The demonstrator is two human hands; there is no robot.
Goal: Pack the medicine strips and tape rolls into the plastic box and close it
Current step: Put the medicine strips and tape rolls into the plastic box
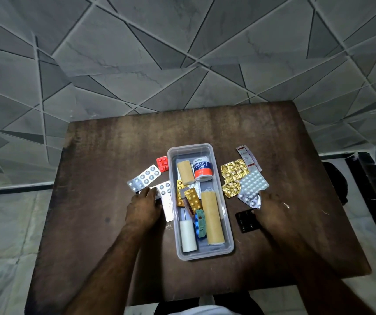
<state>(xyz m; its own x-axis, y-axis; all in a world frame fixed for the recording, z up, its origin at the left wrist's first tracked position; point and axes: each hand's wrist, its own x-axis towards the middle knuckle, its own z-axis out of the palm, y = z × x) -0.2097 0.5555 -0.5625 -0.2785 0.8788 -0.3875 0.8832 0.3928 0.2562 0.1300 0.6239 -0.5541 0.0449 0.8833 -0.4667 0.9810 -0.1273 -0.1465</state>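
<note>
A clear plastic box [227, 235] sits mid-table without a lid. Inside lie an adhesive tape roll [202, 168], two tan rolls [212, 218], a white roll [188, 235] and gold and blue strips. My left hand [142, 208] rests palm-down on white strips [167, 206] just left of the box, fingers on them. Silver strips [145, 177] and a small red strip [162, 163] lie farther left. My right hand [270, 210] touches a silver strip [249, 198] right of the box, beside gold foil strips [233, 172], a white-pill strip [254, 183] and a black strip [246, 221].
The brown wooden table [114, 155] stands against a grey tiled wall [182, 53]. A red-and-white strip [248, 156] lies at the back right of the pile. Pale floor shows on both sides of the table. No lid is in view.
</note>
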